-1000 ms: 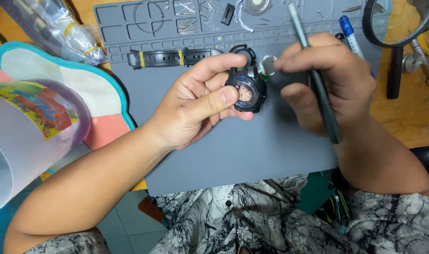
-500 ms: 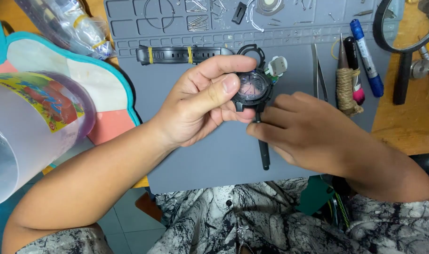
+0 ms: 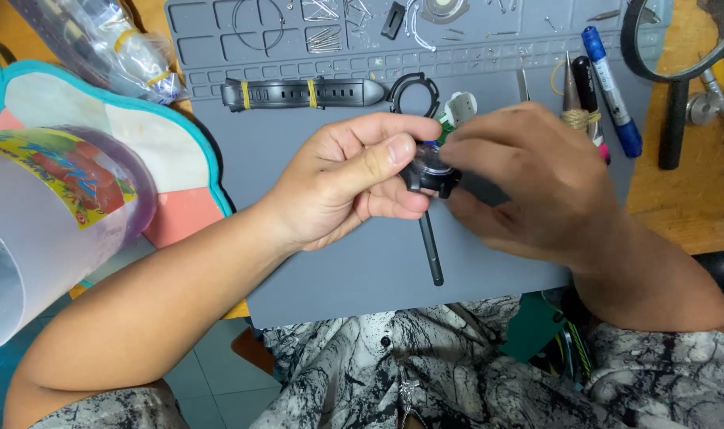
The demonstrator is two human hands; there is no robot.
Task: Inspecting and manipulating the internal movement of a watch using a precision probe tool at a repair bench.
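My left hand (image 3: 342,183) grips a small black watch case (image 3: 429,171) between thumb and fingers, above a grey work mat (image 3: 338,278). My right hand (image 3: 529,183) comes in from the right, and its fingertips pinch the case's upper edge. A thin black tool (image 3: 432,250) sticks out below the case and points toward me; whether a hand holds it is hidden. A black watch strap (image 3: 298,93) with yellow bands lies on the mat behind my hands, beside a black ring-shaped bezel (image 3: 414,91).
A translucent plastic jug (image 3: 36,214) with a colourful label fills the left foreground, over a teal-rimmed board (image 3: 171,151). A clear bag (image 3: 100,40) sits at top left. A blue marker (image 3: 611,79), tweezers and a magnifier (image 3: 676,79) are at the right. Small parts fill the mat's back compartments.
My right hand has risen from below the case, where it gripped the thin tool, and its fingertips now pinch the case's top. The left hand still holds the case.
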